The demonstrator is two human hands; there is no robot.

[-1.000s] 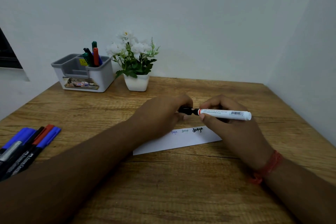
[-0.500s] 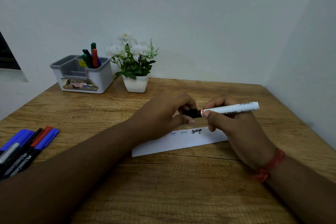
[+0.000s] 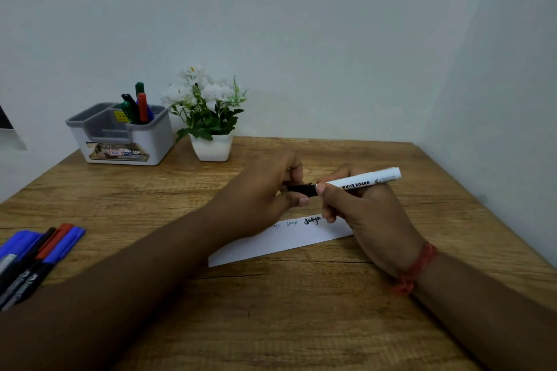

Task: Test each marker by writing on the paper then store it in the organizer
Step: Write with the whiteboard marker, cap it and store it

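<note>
Both hands grasp one whiteboard marker [image 3: 358, 182] lying left-right: left hand [image 3: 265, 196] pinches its black cap [image 3: 301, 189], right hand [image 3: 358, 208] its barrel.

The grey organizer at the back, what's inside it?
Several markers stand upright in the organizer's rear right compartment: green, black, red and a bit of blue. The lower front compartments look bare, but their floors are hidden behind the walls.

White marker [image 3: 361, 181] held level above written-on paper strip [image 3: 289, 239]; organizer [image 3: 156, 141] holds markers.
</note>
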